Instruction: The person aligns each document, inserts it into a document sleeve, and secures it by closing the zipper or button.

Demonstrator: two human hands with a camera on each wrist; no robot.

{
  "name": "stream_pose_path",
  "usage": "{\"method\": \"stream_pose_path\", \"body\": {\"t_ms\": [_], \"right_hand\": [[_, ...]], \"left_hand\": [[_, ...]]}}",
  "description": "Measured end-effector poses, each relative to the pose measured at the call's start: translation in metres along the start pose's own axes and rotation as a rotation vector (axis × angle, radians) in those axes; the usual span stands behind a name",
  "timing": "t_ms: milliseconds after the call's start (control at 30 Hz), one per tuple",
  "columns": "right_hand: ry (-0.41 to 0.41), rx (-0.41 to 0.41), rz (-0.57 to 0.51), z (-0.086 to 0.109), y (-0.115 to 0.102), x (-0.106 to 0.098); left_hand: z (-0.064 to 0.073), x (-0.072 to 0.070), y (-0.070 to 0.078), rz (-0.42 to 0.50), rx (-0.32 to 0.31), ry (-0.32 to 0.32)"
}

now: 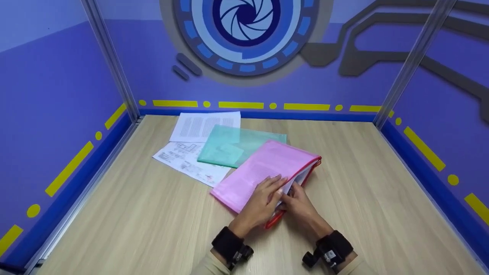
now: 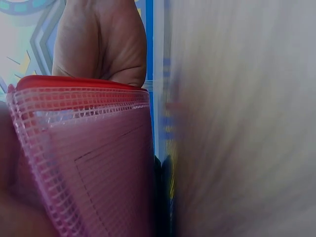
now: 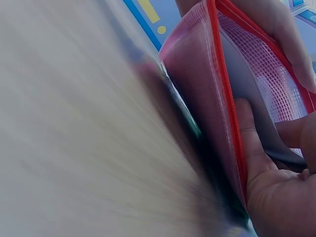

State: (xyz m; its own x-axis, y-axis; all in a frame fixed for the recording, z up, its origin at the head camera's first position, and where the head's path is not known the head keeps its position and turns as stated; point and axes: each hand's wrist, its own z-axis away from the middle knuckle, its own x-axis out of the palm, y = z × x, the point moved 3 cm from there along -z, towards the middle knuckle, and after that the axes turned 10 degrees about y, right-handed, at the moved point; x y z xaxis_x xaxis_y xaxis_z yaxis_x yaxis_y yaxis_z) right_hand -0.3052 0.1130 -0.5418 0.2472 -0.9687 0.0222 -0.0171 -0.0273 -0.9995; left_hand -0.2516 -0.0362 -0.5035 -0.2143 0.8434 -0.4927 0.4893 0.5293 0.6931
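A pink mesh zipper pouch [image 1: 263, 172] with a red zipper [image 3: 229, 98] lies tilted, its mouth parted on the right side. My left hand [image 1: 263, 198] holds the pouch's upper layer near the mouth, fingers across its outer face. Inside the mouth, my right hand [image 1: 300, 204] has its fingers around a sheet of paper [image 3: 244, 74], which looks grey in the right wrist view. How far those fingers reach inside is partly hidden. The left wrist view shows the pouch's mesh corner [image 2: 79, 103] close up, with the right hand [image 2: 101, 44] beyond it.
A green pouch [image 1: 248, 141] lies partly under the pink one. Behind and left of it are a printed text sheet [image 1: 195, 128] and a sheet with drawings [image 1: 187, 160]. The wooden table [image 1: 363, 183] is bounded by blue panels [image 1: 57, 114] at the back and sides.
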Motion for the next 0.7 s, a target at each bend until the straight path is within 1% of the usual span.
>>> {"method": "stream_pose_path", "body": {"t_ms": [100, 167, 267, 367, 433, 533, 700], "right_hand": [[0.013, -0.025, 0.007, -0.0003, -0.0013, -0.0010], [0.029, -0.036, 0.016, -0.0005, -0.0019, -0.0021], [0.039, -0.020, 0.010, -0.0014, -0.0009, -0.0037], [0.028, -0.002, -0.009, -0.0026, -0.0002, -0.0051], [0.013, 0.008, -0.022, -0.0031, 0.0004, -0.0057], [0.001, 0.005, -0.029, -0.0032, -0.0001, -0.0059], [0.017, 0.006, -0.011, -0.0029, -0.0016, -0.0058]], "left_hand": [[0.0001, 0.0011, 0.0003, -0.004, 0.029, -0.018], [0.0007, 0.0021, 0.0000, -0.003, 0.042, -0.042], [0.0015, 0.0029, 0.0000, 0.009, 0.056, -0.077], [0.0017, 0.0028, -0.0001, 0.020, 0.058, -0.100], [0.0016, 0.0025, 0.0001, 0.018, 0.059, -0.104], [0.0016, 0.0021, 0.0006, 0.009, 0.067, -0.095], [0.0011, 0.0007, 0.0013, 0.005, 0.071, -0.075]]}}
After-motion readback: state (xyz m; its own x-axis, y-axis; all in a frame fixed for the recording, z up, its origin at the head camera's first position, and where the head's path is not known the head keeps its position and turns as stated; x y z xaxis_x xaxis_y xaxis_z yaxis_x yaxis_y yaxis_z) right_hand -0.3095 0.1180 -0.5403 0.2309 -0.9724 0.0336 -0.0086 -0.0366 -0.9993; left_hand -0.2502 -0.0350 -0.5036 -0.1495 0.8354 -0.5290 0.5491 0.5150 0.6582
